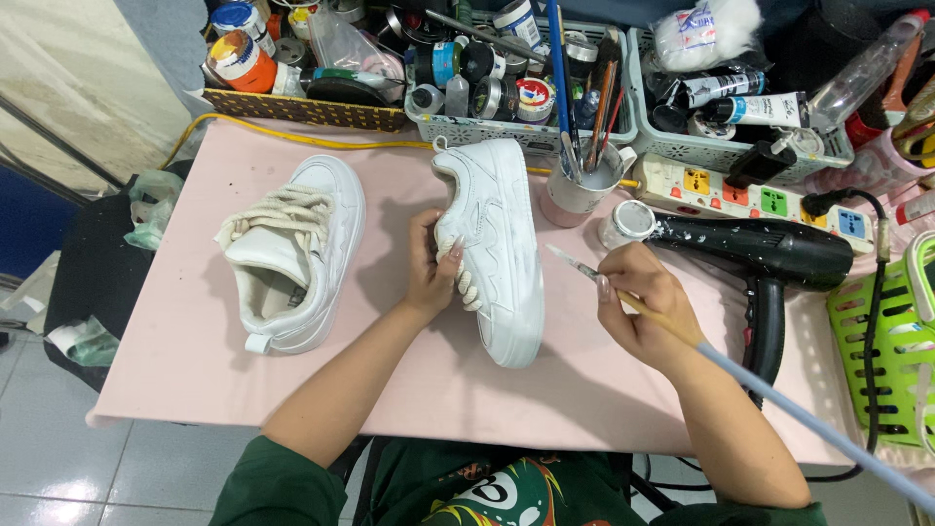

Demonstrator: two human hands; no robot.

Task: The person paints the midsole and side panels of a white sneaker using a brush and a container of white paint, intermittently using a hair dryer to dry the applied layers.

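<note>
Left hand (pixel 430 271) grips the tipped white leather sneaker (pixel 497 248); at three o'clock, right-hand fingers (pixel 638 307) pinch a long thin paintbrush (pixel 623 292), whose bristles could smear stray paint if the shoe slips.

Pink table (pixel 195 331), grey tile floor (pixel 88 477).

Bare pink tabletop (pixel 175 331) lies open along the near edge and between the two white leather sneakers (pixel 292 258) (pixel 497 244). The back is walled off by crowded plastic baskets of paint jars (pixel 516 83), and the black hairdryer (pixel 769 258) and white brush cup (pixel 582 185) block the right.

Labelled paint tubes (pixel 745 107) in basket (pixel 726 154).
</note>
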